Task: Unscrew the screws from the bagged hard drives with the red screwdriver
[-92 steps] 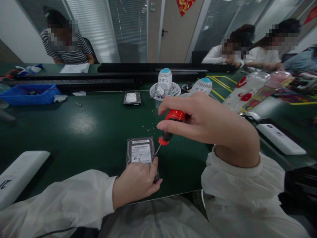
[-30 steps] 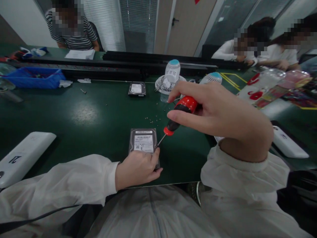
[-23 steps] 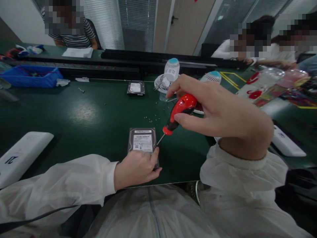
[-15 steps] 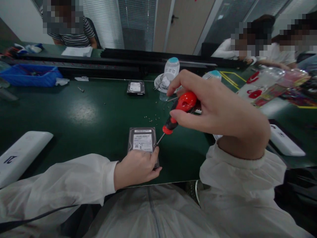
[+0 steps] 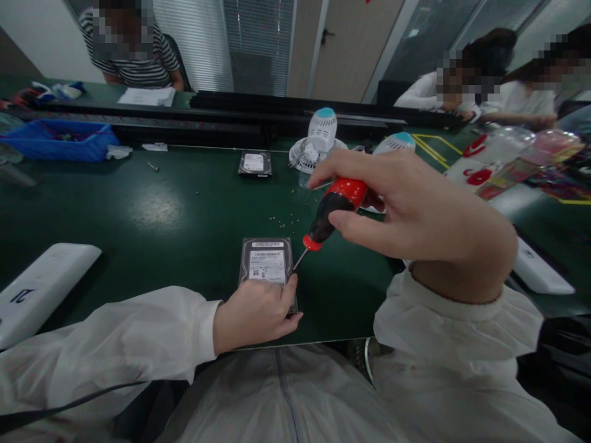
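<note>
A hard drive point(image 5: 266, 258) with a white label lies on the green table near its front edge. My left hand point(image 5: 258, 311) is wrapped over its lower part, the index fingertip at the drive's right edge. My right hand point(image 5: 397, 209) grips a red and black screwdriver point(image 5: 333, 212) by its handle. The shaft slants down to the left, its tip at the drive's right edge, close to my left index finger. Whether the tip sits in a screw is too small to tell. Several small screws point(image 5: 282, 223) are scattered behind the drive.
A second hard drive point(image 5: 255, 163) lies farther back, left of a white fan point(image 5: 322, 132). A blue tray point(image 5: 64, 144) is at the back left. White cases lie left point(image 5: 44, 289) and right point(image 5: 540, 267). People sit across the table.
My right hand has turned on the screwdriver handle and its wrist has shifted slightly right; the handle has rotated, showing more black. My left hand and the drive stay in place.
</note>
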Demonstrator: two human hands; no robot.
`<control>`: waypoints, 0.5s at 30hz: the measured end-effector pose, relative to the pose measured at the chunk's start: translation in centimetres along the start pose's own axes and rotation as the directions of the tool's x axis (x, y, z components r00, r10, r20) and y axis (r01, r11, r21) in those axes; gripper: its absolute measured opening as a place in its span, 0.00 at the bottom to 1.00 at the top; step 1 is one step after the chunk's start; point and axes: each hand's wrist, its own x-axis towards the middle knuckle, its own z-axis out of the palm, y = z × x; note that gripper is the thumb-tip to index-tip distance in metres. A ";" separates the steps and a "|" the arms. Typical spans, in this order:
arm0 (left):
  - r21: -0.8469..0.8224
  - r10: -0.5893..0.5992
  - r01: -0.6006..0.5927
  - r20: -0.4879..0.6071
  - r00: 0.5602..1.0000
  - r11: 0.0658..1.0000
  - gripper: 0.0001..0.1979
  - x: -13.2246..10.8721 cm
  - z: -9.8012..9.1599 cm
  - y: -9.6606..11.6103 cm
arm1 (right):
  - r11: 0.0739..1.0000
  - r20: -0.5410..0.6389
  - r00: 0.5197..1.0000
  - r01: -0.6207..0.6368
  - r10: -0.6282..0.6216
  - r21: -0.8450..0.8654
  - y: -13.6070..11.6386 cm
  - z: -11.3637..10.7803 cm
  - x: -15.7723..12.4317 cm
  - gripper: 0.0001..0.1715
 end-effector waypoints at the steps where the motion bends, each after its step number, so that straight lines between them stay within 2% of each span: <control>1: 0.000 -0.001 0.001 0.002 1.000 1.000 0.30 0.0 0.0 0.0 | 1.000 0.006 1.000 0.000 0.000 -0.001 0.0 0.0 0.0 0.21; 5: -0.005 -0.006 0.006 -0.002 1.000 1.000 0.29 0.0 0.0 0.0 | 0.999 -0.017 0.999 -0.033 0.032 -0.035 0.0 0.0 0.0 0.21; 7: -0.008 -0.008 0.009 0.002 1.000 1.000 0.29 0.0 -0.1 0.0 | 1.000 -0.004 1.000 -0.010 0.010 -0.022 0.0 0.0 0.0 0.19; 10: -0.010 -0.007 0.007 0.002 1.000 1.000 0.29 0.0 -0.1 0.0 | 0.999 0.014 0.999 0.038 -0.039 0.015 0.1 0.0 0.0 0.23; 15: -0.001 -0.003 0.003 -0.011 1.000 1.000 0.29 0.0 0.0 0.0 | 1.000 -0.027 1.000 -0.008 0.007 -0.013 0.3 0.1 0.0 0.22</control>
